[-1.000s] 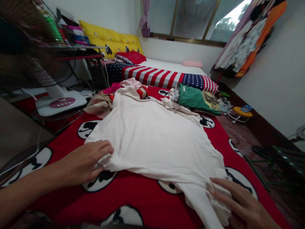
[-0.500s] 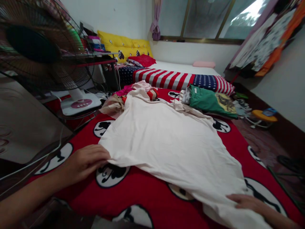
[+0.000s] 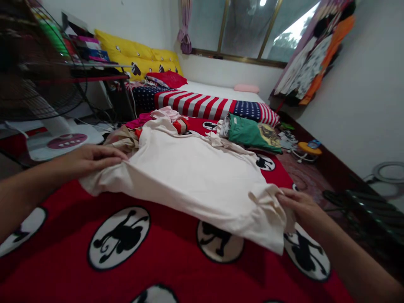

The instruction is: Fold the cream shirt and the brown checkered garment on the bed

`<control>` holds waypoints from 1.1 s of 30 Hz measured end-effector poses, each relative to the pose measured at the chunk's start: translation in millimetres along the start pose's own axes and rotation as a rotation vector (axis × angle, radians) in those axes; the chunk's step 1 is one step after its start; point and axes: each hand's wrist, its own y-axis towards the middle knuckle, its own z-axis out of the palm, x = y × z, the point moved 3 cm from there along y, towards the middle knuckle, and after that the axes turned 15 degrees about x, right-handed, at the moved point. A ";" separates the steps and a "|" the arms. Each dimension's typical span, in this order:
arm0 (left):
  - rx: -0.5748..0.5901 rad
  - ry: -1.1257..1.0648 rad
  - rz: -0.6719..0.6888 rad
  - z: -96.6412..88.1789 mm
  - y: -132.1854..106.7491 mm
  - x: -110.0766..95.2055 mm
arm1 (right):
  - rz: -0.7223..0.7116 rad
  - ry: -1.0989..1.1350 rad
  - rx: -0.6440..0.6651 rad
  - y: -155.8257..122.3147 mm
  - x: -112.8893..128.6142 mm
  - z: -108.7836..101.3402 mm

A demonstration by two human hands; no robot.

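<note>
A cream-white garment (image 3: 195,176) lies spread on a red blanket (image 3: 176,261) printed with black-and-white monkey circles. My left hand (image 3: 88,158) pinches the garment's left edge and lifts it off the blanket. My right hand (image 3: 299,208) grips the bunched right edge, also raised a little. The near hem hangs above the blanket between both hands.
A pile of mixed clothes (image 3: 158,120) and a folded green shirt (image 3: 252,134) lie beyond the garment. A standing fan (image 3: 47,92) is at the left. A mattress with a stars-and-stripes cover (image 3: 202,103) and yellow pillows (image 3: 135,59) sits behind. Hanging clothes (image 3: 315,54) line the right wall.
Both hands have gone from resting flat on the garment's corners to gripping its sides and lifting them; the near part of the garment has come up and back from the blanket.
</note>
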 end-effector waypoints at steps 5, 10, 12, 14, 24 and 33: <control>-0.021 0.273 0.062 9.8 67.3 -7.8 | 0.048 0.129 -0.241 47.3 -5.1 -13.4; -0.076 0.404 0.314 52.6 52.8 -27.1 | -0.049 -0.116 -0.340 31.2 -24.9 -20.9; 0.012 0.392 0.430 72.0 33.6 -34.4 | -0.157 -0.276 -0.359 13.3 -27.5 -20.9; 0.082 0.414 0.475 87.0 16.9 -33.5 | -0.214 -0.446 -0.348 -4.7 -31.2 -19.2; 0.049 0.561 0.422 102.3 23.7 -9.9 | -0.387 -1.005 -0.228 1.0 -46.1 -2.2; 0.337 0.556 0.397 54.5 -39.0 -39.9 | -0.323 -1.061 0.048 -55.6 -3.0 -11.2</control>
